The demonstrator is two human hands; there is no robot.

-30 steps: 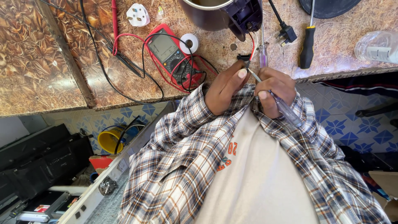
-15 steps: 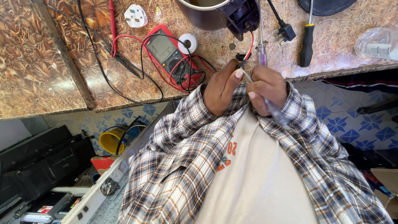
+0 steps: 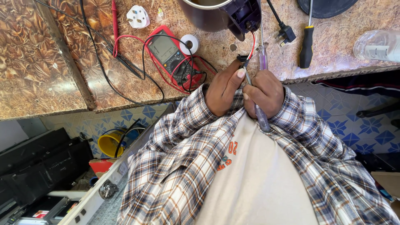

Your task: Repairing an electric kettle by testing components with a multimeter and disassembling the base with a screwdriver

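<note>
a small black connector [image 3: 243, 59] on a red wire [image 3: 251, 45] is pinched by the left hand [image 3: 223, 89], thumb extended toward it, just at the near edge of the patterned desk [image 3: 62, 71]. the grip of the right hand [image 3: 264, 91] is clenched around a slim screwdriver with a clear purple handle [image 3: 261, 116], whose metal tip is pointed up at the connector; the two hands are touching each other. the red wire is seen running up into the dark base of a metal pot [image 3: 225, 14] at the far edge. to the left of the hands a red multimeter [image 3: 168, 52] is laid flat, wrapped by its red and black leads, with a roll of white tape [image 3: 189, 43] just beside it and a white plug [image 3: 137, 16] farther left. another purple-handled tester [image 3: 263, 58] is placed just beyond the right hand, and a black-handled screwdriver [image 3: 307, 46] and a black plug [image 3: 286, 32] are set to the right. a clear plastic bottle [image 3: 377, 45] is lying at the far right.
</note>
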